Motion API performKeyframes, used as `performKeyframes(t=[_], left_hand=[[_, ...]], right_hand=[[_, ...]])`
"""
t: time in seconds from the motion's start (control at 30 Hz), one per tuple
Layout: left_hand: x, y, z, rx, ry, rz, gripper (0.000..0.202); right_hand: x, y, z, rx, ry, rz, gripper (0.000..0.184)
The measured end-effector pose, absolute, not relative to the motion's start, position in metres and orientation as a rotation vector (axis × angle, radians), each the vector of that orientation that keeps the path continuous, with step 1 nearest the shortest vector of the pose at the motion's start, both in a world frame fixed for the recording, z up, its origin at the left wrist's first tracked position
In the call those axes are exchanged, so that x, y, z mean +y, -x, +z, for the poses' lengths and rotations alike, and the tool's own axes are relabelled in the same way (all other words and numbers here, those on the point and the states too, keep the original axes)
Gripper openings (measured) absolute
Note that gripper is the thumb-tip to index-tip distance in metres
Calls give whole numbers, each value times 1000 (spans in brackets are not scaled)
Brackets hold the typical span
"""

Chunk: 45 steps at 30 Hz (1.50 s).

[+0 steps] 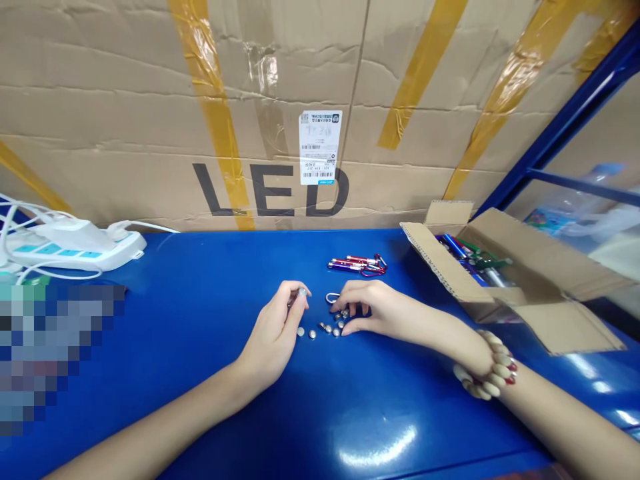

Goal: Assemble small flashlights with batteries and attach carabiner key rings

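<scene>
My left hand (273,333) is closed around a small tube with a silver end (303,292) that pokes up between thumb and fingers; the rest of it is hidden in the hand. My right hand (367,307) reaches over a loose group of small silver button cells (329,329), its thumb and forefinger apart and both low at the table. Some cells lie partly under its fingers. One cell (301,331) sits close to the left thumb. A carabiner clip (332,298) shows beside the right fingertips. Behind lie several red and purple keychain flashlights (350,265) with clips.
On the blue table (240,427), an open cardboard box (450,273) at the right holds more coloured flashlights (460,250). A white power strip (75,250) with cables lies at the left. A large LED carton (280,80) stands along the back edge.
</scene>
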<state>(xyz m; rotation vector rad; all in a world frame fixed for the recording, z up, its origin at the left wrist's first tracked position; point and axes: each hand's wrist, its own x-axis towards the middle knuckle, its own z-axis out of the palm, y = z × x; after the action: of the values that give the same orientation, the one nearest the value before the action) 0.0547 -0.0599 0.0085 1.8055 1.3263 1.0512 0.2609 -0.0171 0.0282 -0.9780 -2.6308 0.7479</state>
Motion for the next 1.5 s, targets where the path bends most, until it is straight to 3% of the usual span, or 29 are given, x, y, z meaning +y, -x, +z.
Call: performKeyframes(t=[0.6, 0.8, 1.03, 1.27, 1.5], left_hand=[[-63, -55, 14, 1193, -2109, 839, 21], [-63, -55, 12, 1220, -2072, 822, 23], [-61, -56, 14, 1204, -1891, 860, 21], [-60, -56, 15, 1249, -1774, 1009, 22], [-59, -55, 13, 1257, -1745, 1043, 22]], right_hand=[[-23, -251, 27, -2594, 1013, 345, 13], [-21, -256, 35, -2593, 992, 432, 12], [-24, -260, 43, -2741, 807, 652, 18], [-32, -252, 35, -2665, 925, 689, 50], [-30, -243, 20, -2513, 986, 757, 24]])
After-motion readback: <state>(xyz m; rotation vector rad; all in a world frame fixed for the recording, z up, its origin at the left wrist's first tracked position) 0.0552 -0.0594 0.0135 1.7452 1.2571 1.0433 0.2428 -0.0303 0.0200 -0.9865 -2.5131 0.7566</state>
